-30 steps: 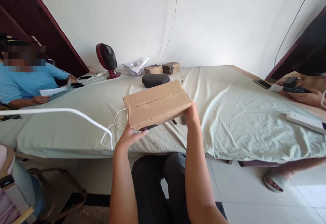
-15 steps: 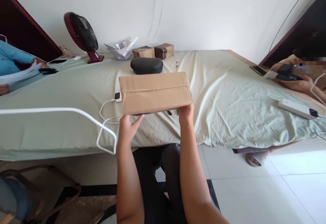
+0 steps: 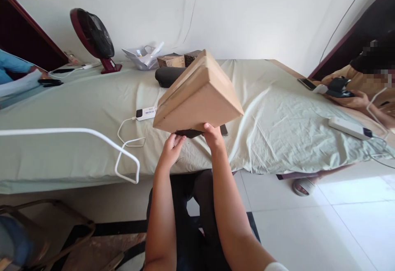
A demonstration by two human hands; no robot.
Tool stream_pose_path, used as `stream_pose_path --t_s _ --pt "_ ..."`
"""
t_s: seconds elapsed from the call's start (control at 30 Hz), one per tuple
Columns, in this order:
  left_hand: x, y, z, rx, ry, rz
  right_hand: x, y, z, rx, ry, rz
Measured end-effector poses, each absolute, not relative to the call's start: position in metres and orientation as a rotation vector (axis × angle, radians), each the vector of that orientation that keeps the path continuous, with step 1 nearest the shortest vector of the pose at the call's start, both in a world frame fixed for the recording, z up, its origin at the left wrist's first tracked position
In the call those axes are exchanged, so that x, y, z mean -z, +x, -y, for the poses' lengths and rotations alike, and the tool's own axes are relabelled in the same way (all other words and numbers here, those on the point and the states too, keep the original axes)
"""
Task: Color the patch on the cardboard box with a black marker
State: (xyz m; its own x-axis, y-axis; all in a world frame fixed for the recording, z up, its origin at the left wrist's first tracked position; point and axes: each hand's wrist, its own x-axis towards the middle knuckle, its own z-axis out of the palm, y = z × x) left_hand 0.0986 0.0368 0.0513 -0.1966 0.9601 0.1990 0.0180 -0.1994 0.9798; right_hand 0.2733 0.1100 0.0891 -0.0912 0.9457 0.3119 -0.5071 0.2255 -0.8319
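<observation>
A brown cardboard box [image 3: 197,98] is held up above the cloth-covered table, tilted with one corner pointing up and away. My left hand [image 3: 173,145] grips it from below at the near lower edge, its thumb beside a dark patch on the box's underside. My right hand [image 3: 212,136] is closed on the same lower edge further right, thumb against the near face. The box hides most of my fingers. Behind it lies a black hard case [image 3: 168,76], partly covered. A dark flat object [image 3: 224,130] shows just right of my right hand.
A white power bank [image 3: 145,113] with a cable lies left of the box. Further back stand a fan [image 3: 95,36], a plastic bag [image 3: 145,58] and small patterned boxes [image 3: 171,60]. Another white power bank [image 3: 350,128] is at right. People sit at both ends, one holding a dark device [image 3: 339,88].
The cardboard box has been turned and tilted, so a corner now points up and a different face shows. My hands have come closer together beneath it. The view has shifted slightly.
</observation>
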Motion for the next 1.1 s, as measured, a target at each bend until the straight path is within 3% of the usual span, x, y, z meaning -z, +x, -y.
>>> stream_pose_path --t_s 0.2,0.37,0.83,1.1 --pt "-0.066 0.054 -0.017 -1.850 1.290 -1.214 -0.114 0.308 -0.097 -1.160 -0.558 1.354" --pt "-0.073 0.044 0.009 -1.770 1.434 -1.096 -0.127 0.310 -0.087 -1.305 -0.412 1.512" --pt "-0.092 0.064 0.025 -1.590 1.425 -1.354 -0.128 0.304 -0.090 -1.345 -0.374 1.499" --pt "-0.050 0.084 -0.020 -1.998 1.151 -1.147 -0.123 0.315 -0.098 -1.179 -0.491 1.622"
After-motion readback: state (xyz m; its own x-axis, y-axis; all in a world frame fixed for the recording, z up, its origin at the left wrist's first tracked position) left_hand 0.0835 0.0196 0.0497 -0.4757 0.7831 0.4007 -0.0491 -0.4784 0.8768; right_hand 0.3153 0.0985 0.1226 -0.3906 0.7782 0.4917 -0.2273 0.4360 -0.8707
